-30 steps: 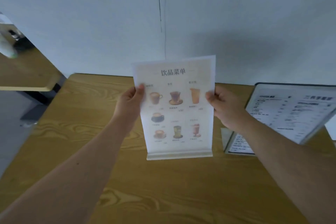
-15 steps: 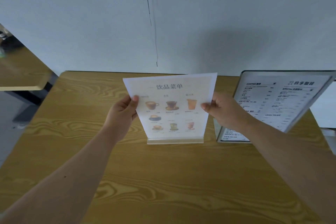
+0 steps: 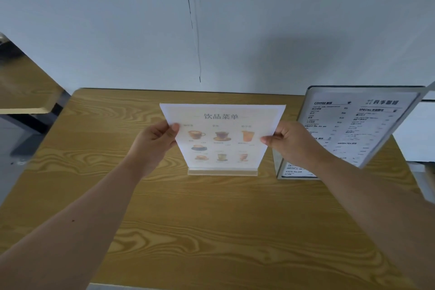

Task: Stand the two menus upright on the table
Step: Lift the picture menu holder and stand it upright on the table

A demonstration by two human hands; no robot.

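Note:
A drinks menu (image 3: 222, 139) with pictures of cups stands upright in a pale wooden base on the wooden table (image 3: 211, 219), near its middle. My left hand (image 3: 153, 146) pinches the menu's left edge and my right hand (image 3: 292, 141) pinches its right edge. A second menu (image 3: 353, 122), white with black text in a dark frame, stands upright to the right, tilted back; my right forearm hides its lower part.
A white wall (image 3: 141, 30) runs right behind the table's far edge. Another wooden table (image 3: 21, 87) stands at the far left, across a strip of grey floor. White furniture (image 3: 419, 132) sits beyond the table's right edge.
The drinks menu came down and away from me with both hands on it; its base now rests on the table. The view has tipped and shifted a little.

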